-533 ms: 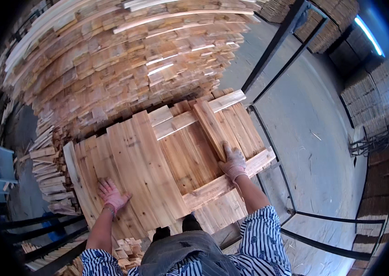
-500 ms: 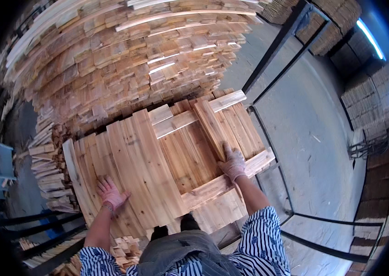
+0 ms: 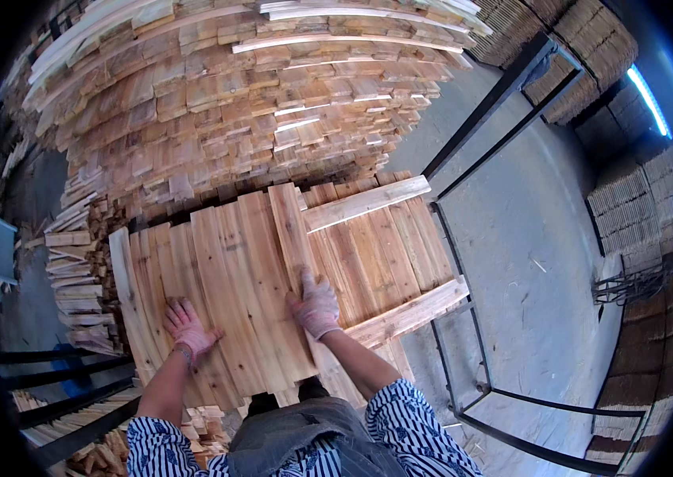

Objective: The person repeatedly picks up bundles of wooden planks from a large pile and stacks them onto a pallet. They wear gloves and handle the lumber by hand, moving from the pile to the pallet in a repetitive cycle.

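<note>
My left hand [image 3: 187,328], in a pale pinkish glove, lies flat with fingers spread on a row of light wooden boards [image 3: 229,278] set side by side. My gloved right hand [image 3: 316,307] grips a narrow wooden board [image 3: 289,226] near its close end, thumb to the left. That board lies along the right side of the row. Two pale crosswise slats, a far one [image 3: 368,203] and a near one [image 3: 409,312], run out to the right over a lower layer of boards [image 3: 372,254].
A tall stack of planks [image 3: 217,111] rises behind the boards. Dark metal frame bars [image 3: 503,103] stand at the right, with more bars [image 3: 66,374] at lower left. Short wood pieces [image 3: 78,278] are piled at left. Bundled stacks [image 3: 630,207] line the far right.
My right hand has moved left with the narrow board, bringing it from over the lower boards to the row's right side. My left hand stays flat on the row.
</note>
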Demonstrator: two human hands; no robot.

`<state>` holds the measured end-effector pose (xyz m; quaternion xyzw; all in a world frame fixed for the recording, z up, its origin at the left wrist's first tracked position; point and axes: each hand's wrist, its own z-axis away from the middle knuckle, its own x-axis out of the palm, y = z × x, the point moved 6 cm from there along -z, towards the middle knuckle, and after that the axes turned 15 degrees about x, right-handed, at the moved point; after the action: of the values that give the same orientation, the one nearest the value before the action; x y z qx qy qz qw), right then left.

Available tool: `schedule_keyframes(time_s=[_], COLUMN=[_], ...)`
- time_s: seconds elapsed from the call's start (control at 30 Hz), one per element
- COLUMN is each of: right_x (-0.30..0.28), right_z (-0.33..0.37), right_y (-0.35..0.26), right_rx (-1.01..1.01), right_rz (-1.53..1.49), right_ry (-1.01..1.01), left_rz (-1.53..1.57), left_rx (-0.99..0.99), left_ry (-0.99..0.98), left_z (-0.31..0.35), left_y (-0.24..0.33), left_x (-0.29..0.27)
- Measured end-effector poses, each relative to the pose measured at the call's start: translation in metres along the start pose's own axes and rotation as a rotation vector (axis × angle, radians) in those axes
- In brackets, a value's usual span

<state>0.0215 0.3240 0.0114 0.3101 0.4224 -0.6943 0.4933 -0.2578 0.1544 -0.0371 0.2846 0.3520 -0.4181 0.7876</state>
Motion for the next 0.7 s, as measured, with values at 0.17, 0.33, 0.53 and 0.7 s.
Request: schedule_keyframes(time_s=[0.17, 0.33, 0.53, 0.7], right_x=[-0.047, -0.005, 0.008, 0.048], right_z=[-0.045, -0.046, -0.018, -0.076], right_y=[0.053, 0.047, 0.034, 0.083], right_rx=[-0.151, -0.330, -0.139, -0.484], right_rz=[-0.178, -0.014, 0.311, 0.603], right_ry=[0.113, 0.431, 0.080, 0.419], left_rz=[-0.009, -0.012, 0.052, 0.078], left_rx=[-0.011, -0.009, 0.036, -0.085], left_ry=[-0.015, 0.005, 0.151, 0.380], left_z=[-0.002, 0.012, 0.020, 0.053], left_y=[0.013, 0.012, -0.001, 0.024], left_x=[-0.009, -0.020, -0.006, 0.009])
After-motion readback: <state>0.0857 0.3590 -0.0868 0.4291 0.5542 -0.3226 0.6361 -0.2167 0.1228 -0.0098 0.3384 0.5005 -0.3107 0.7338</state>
